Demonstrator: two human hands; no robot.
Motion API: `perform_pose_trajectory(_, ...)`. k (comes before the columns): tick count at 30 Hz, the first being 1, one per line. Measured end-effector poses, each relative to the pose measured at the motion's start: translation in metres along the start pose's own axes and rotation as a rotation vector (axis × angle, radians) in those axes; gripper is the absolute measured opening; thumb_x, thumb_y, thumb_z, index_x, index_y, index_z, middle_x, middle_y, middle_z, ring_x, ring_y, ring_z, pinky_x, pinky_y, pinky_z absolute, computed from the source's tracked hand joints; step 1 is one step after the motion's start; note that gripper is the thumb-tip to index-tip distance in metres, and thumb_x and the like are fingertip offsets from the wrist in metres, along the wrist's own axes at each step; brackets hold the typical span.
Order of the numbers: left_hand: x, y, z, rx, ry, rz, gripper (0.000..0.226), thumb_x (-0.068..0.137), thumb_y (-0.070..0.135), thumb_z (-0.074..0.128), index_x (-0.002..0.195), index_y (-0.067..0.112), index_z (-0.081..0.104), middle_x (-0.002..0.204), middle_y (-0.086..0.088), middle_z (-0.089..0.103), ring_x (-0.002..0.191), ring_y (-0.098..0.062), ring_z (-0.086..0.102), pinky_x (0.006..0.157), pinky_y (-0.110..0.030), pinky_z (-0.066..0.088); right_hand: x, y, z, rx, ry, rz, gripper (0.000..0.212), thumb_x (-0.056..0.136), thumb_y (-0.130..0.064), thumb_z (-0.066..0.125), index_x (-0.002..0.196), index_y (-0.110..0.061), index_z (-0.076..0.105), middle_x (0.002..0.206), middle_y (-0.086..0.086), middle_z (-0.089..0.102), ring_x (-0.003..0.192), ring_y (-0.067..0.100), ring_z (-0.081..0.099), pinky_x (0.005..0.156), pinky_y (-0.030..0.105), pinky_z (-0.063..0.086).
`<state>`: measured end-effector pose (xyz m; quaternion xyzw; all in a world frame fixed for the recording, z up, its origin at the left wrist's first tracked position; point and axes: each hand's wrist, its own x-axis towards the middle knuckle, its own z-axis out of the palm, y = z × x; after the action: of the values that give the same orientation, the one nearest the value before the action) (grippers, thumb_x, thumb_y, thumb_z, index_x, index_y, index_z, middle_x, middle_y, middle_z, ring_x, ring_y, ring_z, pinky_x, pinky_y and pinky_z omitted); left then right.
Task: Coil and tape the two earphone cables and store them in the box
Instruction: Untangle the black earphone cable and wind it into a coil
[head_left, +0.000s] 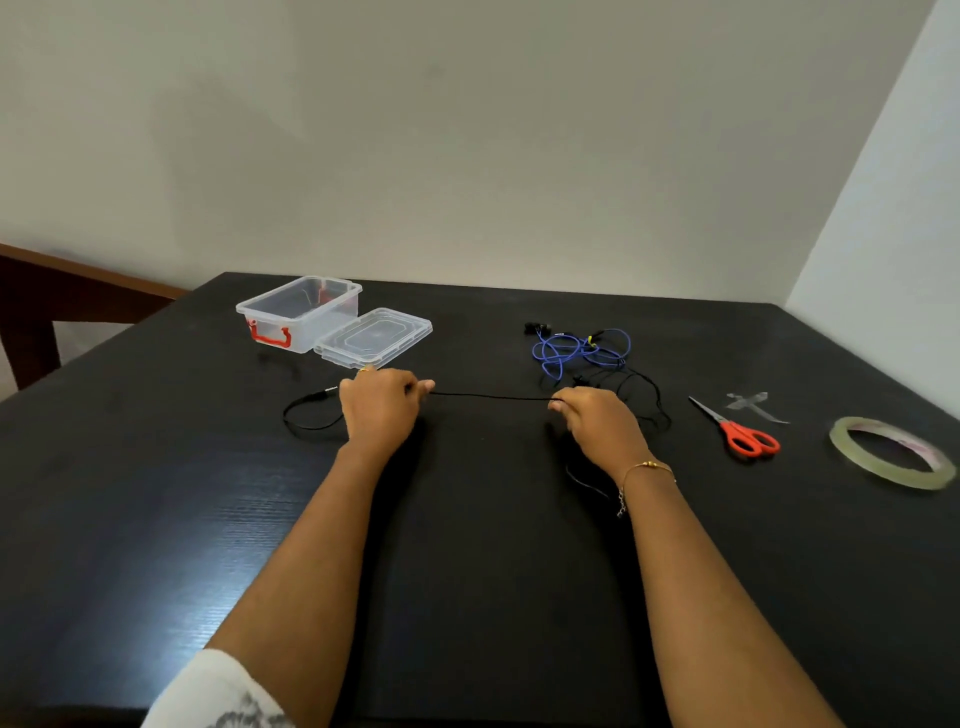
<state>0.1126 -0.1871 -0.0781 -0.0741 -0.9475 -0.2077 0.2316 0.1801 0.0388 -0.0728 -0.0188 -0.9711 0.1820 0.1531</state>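
Both forearms reach in from 6 o'clock over the black table (467, 571), patterned sleeve (218, 691) at lower left, bracelet (644, 467) on the right wrist. Left hand (382, 402) at about 10 o'clock of center, fingers curled, pinching the black earphone cable (493, 397). Right hand (597, 421) at 2 o'clock of center, fingers curled, pinching the same cable. Cable stretched taut between the two hands; its plug end loops out at 9 o'clock of the left hand, the rest trails in a loose heap at 1 o'clock of the right hand, one strand under the right wrist. Red-handled scissors (737, 428) at 3 o'clock of the right hand, tape roll (891, 452) flat further at 3 o'clock, cut tape pieces (753, 402) stuck to the table just beyond the scissors. Blue earphone cable (576, 351) tangled at 12 o'clock of the right hand, touching the black heap. Clear box (301, 312) with red latch open at 11 o'clock of the left hand, its lid (374, 338) lying beside it, touching.
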Motion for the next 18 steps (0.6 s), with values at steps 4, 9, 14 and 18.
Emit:
perform_pose_trajectory(4, -0.002, -0.005, -0.001, 0.111, 0.009, -0.083, 0.037, 0.092, 0.040, 0.047, 0.091, 0.012, 0.071, 0.095, -0.013, 0.068, 0.104, -0.031, 0.051, 0.086, -0.039, 0.033, -0.002, 0.005, -0.002, -0.080, 0.028, 0.040, 0.027, 0.097, -0.023, 0.041, 0.111, -0.013, 0.063, 0.103, 0.011, 0.064, 0.099, 0.031, 0.058, 0.085, 0.040, 0.043)
perform_pose_trajectory(9, -0.006, 0.016, -0.002, 0.073, 0.155, 0.102, 0.020, 0.088, 0.019, 0.055, 0.097, 0.008, 0.069, 0.106, -0.015, 0.064, 0.116, -0.036, 0.049, 0.103, -0.049, 0.026, -0.002, -0.003, -0.001, 0.008, 0.104, -0.041, 0.028, 0.096, -0.018, 0.043, 0.114, -0.018, 0.063, 0.097, 0.013, 0.063, 0.091, 0.031, 0.059, 0.068, 0.033, 0.040)
perform_pose_trajectory(14, -0.016, 0.081, -0.002, -0.414, -0.016, 0.412, 0.030, 0.092, 0.012, 0.044, 0.113, 0.000, 0.061, 0.106, -0.019, 0.065, 0.104, -0.035, 0.057, 0.098, -0.040, 0.038, 0.000, -0.009, 0.002, -0.015, 0.125, -0.120, 0.028, 0.095, -0.016, 0.042, 0.116, -0.019, 0.061, 0.101, 0.009, 0.067, 0.094, 0.029, 0.060, 0.067, 0.031, 0.041)
perform_pose_trajectory(18, -0.023, 0.103, 0.015, -0.514, -0.236, 0.327, 0.033, 0.097, 0.023, 0.042, 0.125, 0.008, 0.054, 0.118, -0.011, 0.061, 0.111, -0.025, 0.055, 0.094, -0.034, 0.042, -0.003, -0.014, -0.002, -0.021, 0.169, -0.122, 0.027, 0.098, -0.018, 0.038, 0.109, -0.008, 0.059, 0.095, 0.014, 0.069, 0.092, 0.032, 0.061, 0.081, 0.038, 0.038)
